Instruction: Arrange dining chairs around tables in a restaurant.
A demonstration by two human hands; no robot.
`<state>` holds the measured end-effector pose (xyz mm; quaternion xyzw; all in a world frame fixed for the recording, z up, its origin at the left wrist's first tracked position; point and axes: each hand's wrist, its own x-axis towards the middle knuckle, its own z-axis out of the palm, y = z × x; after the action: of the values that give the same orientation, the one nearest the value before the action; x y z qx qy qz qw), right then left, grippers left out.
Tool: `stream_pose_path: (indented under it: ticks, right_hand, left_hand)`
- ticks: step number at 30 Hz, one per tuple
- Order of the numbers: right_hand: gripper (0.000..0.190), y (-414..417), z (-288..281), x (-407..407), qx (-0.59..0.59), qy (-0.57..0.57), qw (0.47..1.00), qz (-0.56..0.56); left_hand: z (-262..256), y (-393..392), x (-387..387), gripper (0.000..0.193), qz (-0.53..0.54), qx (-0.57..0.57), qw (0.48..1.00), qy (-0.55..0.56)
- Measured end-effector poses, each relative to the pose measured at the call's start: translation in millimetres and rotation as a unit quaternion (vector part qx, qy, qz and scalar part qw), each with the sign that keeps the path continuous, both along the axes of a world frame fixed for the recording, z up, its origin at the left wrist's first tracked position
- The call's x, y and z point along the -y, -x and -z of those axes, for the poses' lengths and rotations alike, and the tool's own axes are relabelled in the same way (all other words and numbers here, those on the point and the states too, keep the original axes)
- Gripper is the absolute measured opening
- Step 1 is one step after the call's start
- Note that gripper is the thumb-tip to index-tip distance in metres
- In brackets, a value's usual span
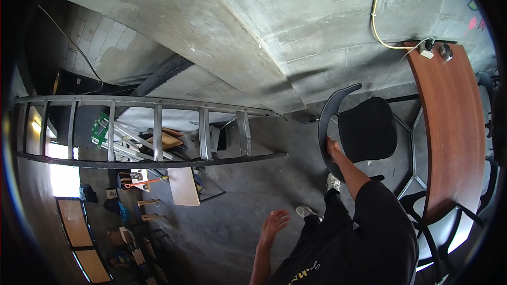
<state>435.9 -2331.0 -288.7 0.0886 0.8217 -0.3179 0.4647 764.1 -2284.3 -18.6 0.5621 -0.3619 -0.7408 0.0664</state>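
My right hand (334,149) grips the edge of the curved backrest of a black chair (368,128). The chair's seat faces a table with a reddish-brown wooden top (447,126); part of its metal frame shows below. My left hand (274,223) is raised in the air over the grey concrete floor (233,221). It holds nothing, and its fingers are slightly apart. Both of my feet, in light shoes, stand on the floor beside the chair.
A metal ladder (158,130) spans the left half. Behind it lie metal poles (128,140) and boards. A small light-topped table (183,187) stands below it. A yellow cable (374,19) runs down the wall to a socket block (426,51). More chairs (439,229) surround the wooden table.
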Motion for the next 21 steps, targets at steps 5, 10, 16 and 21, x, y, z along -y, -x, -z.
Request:
stream_pose_path:
  ticks: [5,10,16,21]
  right_hand:
    - [0.065,2,-45,-6,-0.022,0.019,0.999,0.031]
    - [0.048,59,77,-118,-0.195,0.258,0.946,-0.022]
    - [0.027,-38,-154,-203,0.323,0.557,0.761,0.089]
    - [0.026,-138,-287,-273,0.256,0.569,0.773,0.113]
  left_hand:
    - [-1,-17,5,0.057,-0.009,-0.008,0.999,0.041]
    - [32,0,21,0.058,0.088,-0.093,0.991,-0.033]
    - [72,3,56,0.063,0.003,-0.163,0.969,-0.187]
    - [111,60,103,0.069,-0.058,-0.217,0.939,-0.262]
